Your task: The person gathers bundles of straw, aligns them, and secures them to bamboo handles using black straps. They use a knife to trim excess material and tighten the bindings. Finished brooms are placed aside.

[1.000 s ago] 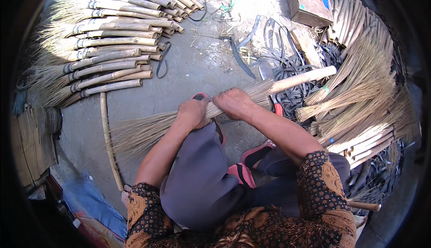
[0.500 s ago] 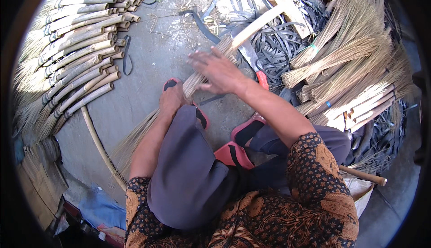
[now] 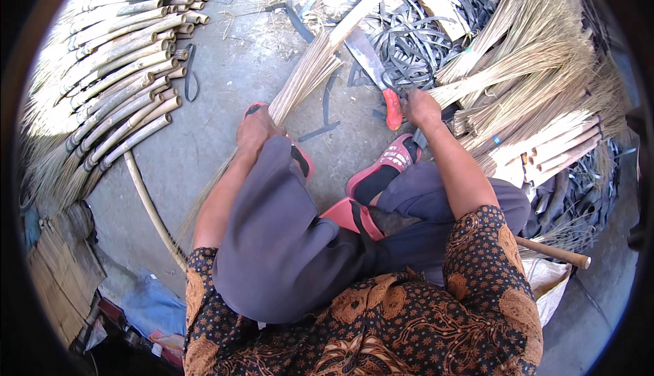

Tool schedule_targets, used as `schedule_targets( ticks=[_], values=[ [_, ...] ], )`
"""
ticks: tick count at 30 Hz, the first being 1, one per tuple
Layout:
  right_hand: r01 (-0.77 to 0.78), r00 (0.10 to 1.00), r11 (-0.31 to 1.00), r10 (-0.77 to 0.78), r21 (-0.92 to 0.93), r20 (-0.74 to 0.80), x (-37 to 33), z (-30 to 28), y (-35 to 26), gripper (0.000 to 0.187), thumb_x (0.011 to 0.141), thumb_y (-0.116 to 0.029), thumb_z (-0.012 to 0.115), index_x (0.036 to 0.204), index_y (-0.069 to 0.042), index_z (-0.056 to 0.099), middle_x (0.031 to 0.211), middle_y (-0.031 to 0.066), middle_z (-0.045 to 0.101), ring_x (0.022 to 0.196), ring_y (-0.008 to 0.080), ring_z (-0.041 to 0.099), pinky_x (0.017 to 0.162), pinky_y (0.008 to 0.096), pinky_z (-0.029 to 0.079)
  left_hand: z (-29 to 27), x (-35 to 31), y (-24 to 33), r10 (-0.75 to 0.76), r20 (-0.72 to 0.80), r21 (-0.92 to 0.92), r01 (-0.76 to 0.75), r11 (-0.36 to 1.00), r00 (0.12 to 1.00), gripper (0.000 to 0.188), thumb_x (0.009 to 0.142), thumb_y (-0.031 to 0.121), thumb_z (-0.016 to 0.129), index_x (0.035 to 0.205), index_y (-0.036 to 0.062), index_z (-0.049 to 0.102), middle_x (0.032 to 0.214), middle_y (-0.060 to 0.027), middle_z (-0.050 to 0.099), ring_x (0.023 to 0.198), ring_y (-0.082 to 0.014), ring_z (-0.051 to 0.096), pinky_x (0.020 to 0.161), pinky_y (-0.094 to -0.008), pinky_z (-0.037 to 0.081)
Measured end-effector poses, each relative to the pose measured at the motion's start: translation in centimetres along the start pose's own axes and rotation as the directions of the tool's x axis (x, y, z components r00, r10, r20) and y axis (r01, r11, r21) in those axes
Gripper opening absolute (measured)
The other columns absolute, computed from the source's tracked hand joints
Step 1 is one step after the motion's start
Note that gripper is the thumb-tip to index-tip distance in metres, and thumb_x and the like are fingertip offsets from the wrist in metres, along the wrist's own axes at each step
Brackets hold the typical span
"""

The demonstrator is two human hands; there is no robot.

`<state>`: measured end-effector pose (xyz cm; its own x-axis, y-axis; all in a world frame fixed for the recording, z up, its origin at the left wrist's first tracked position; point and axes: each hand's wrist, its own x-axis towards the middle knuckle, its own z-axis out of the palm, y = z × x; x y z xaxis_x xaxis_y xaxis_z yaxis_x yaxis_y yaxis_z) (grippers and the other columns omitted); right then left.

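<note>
My left hand (image 3: 257, 132) is closed around a broom bundle of thin straw-coloured sticks (image 3: 306, 73), resting close to my left knee. The cut stick ends point away from me, and the long fine ends run back under my left forearm. A pale split bamboo piece (image 3: 364, 9) extends from the far end of the bundle. My right hand (image 3: 420, 108) is at the edge of a heap of black rubber strips (image 3: 412, 52), its fingers curled in. What they grip is hidden. Just left of it lies a knife with a red handle (image 3: 393, 109) and a wide grey blade (image 3: 365, 54).
Rows of brooms with bamboo handles (image 3: 129, 80) lie at left. Bundles of broom sticks (image 3: 531, 69) are piled at right. A curved bamboo pole (image 3: 146, 199) lies on the grey floor (image 3: 218, 83). Pink sandals (image 3: 381, 165) are on my feet.
My right hand has moved from over the stick bundle rightward to the rubber strips beside the knife handle, its fingers now curled. My left hand keeps its hold, and the bundle has shifted slightly left.
</note>
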<state>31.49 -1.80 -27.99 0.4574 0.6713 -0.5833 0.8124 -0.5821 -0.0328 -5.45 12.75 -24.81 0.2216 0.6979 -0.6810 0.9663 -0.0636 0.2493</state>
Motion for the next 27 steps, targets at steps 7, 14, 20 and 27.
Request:
schedule_targets(
  ticks=[7,14,20,27],
  values=[
    [0.018,0.995,0.988,-0.003,-0.155,0.101,0.0,1.8,1.5,0.035,0.097,-0.034,0.067,0.123,-0.012,0.074,0.121,0.0187,0.073,0.114,0.0363,0.071,0.097,0.0470,0.057,-0.3,0.3,0.5,-0.011,0.056,0.066,0.008,0.998,0.998,0.068,0.076,0.033,0.085,0.131,0.0007,0.063,0.121,-0.0273,0.072,0.116,-0.0416,0.069,0.099,-0.0484,0.054],
    [0.456,0.873,0.880,-0.471,-0.133,-0.127,-2.3,-0.9,0.6,0.023,0.100,-0.028,0.065,0.105,-0.006,0.071,0.116,0.0166,0.070,0.096,0.0327,0.068,0.087,0.0447,0.055,-0.8,-0.1,0.9,-0.044,0.083,0.055,0.040,0.998,0.996,0.070,0.078,0.033,0.086,0.135,0.0018,0.061,0.125,-0.0271,0.070,0.119,-0.0416,0.068,0.100,-0.0495,0.053],
    [0.228,0.881,0.587,-0.464,0.777,0.092,-7.0,-6.3,-8.4,0.019,0.105,-0.016,0.057,0.111,0.001,0.060,0.097,0.0124,0.075,0.082,0.0133,0.070,0.078,0.0309,0.053,0.1,0.4,0.0,0.009,0.046,0.056,-0.012,0.998,0.999,0.056,0.079,0.027,0.080,0.127,0.0007,0.067,0.118,-0.0272,0.073,0.112,-0.0421,0.071,0.095,-0.0494,0.057],
    [0.024,0.837,0.103,-0.546,0.994,0.037,-9.7,-5.6,-18.8,0.016,0.106,-0.017,0.057,0.112,-0.003,0.061,0.086,0.0039,0.066,0.071,0.0083,0.061,0.063,0.0247,0.047,0.7,0.2,-0.3,-0.022,0.019,0.002,0.022,1.000,1.000,0.038,0.085,0.016,0.071,0.119,-0.0028,0.073,0.117,-0.0259,0.074,0.113,-0.0401,0.072,0.095,-0.0474,0.059]
  ],
)
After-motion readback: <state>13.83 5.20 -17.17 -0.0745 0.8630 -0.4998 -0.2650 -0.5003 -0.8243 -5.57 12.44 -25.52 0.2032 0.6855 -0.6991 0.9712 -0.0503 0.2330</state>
